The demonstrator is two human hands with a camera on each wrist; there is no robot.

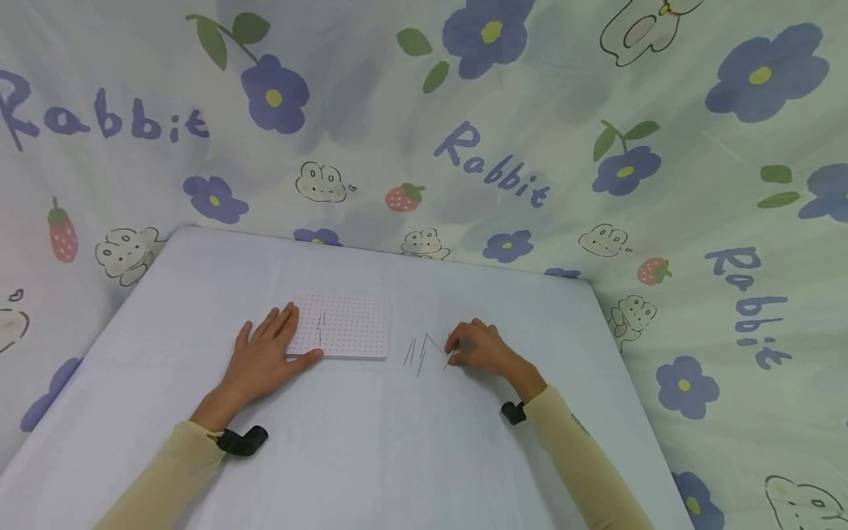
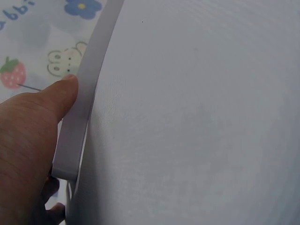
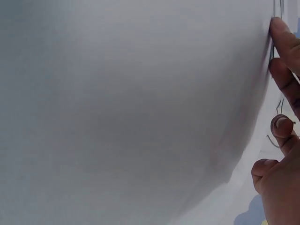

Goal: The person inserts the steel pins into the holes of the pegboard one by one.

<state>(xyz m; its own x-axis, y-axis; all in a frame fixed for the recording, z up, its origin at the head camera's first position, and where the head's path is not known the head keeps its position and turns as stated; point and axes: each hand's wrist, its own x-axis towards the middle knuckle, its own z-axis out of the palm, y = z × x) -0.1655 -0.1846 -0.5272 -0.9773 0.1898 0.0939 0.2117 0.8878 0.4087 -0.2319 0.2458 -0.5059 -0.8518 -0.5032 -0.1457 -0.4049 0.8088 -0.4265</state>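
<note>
My left hand (image 1: 261,362) lies at the left end of a white board (image 1: 364,338) dotted with rows of small holes, fingers stretched along its left edge and thumb on the near edge. In the left wrist view the thumb presses the side of the board (image 2: 77,122). Thin dark sticks (image 1: 321,331) stand upright near the board's middle. To the right, several more thin sticks (image 1: 421,361) lie on the table. My right hand (image 1: 486,350) is bent over the rightmost thin stick (image 1: 448,337), pinching it between thumb and forefinger.
A white-covered table (image 1: 371,449) carries everything. Behind and beside it hangs a cloth (image 1: 371,110) printed with flowers, rabbits and strawberries. A black strap mount sits on the left wrist (image 1: 244,441) and another on the right wrist (image 1: 513,413).
</note>
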